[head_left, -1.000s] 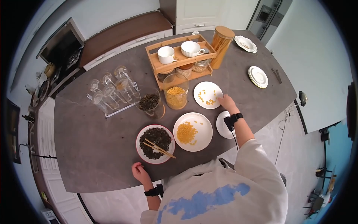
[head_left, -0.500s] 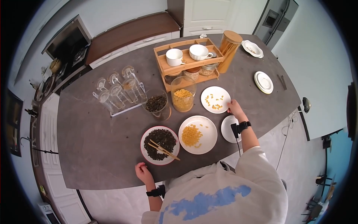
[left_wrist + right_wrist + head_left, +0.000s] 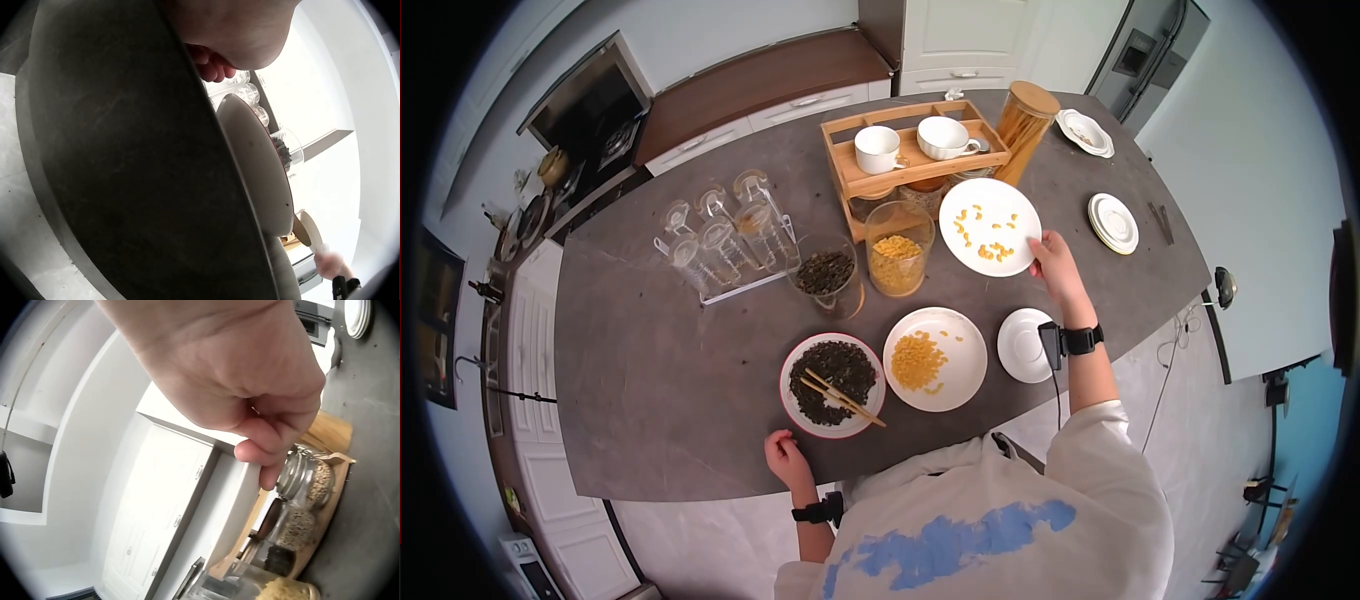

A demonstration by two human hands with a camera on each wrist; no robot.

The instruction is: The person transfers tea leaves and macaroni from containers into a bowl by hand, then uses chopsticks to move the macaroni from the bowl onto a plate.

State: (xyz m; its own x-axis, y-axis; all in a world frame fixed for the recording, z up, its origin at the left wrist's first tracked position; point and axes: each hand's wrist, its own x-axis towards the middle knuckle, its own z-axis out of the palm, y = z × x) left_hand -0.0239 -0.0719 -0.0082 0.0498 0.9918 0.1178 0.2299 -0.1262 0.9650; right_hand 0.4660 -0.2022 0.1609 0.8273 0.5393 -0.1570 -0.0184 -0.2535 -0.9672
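My right hand grips the right rim of a white plate, raised above the table in front of the wooden rack. Several small yellow curved pieces, like macaroni, are scattered on it. In the right wrist view, curled fingers pinch the plate's edge. My left hand rests idle at the table's near edge, fingers loosely curled and holding nothing. Close to it stands a red-rimmed bowl of dark dried leaves with wooden tongs lying across. Beside that, a white dish holds a heap of yellow pieces.
Two glass jars, one of dark leaves and one of yellow pieces, stand behind the dishes. The wooden rack carries cups and jars, with a tall pasta jar alongside. Glass bottles stand left; a small plate lies right.
The plate of scattered yellow pieces has been lifted off the table by my right hand and now hides part of the rack's lower shelf. My left hand stays at the table edge.
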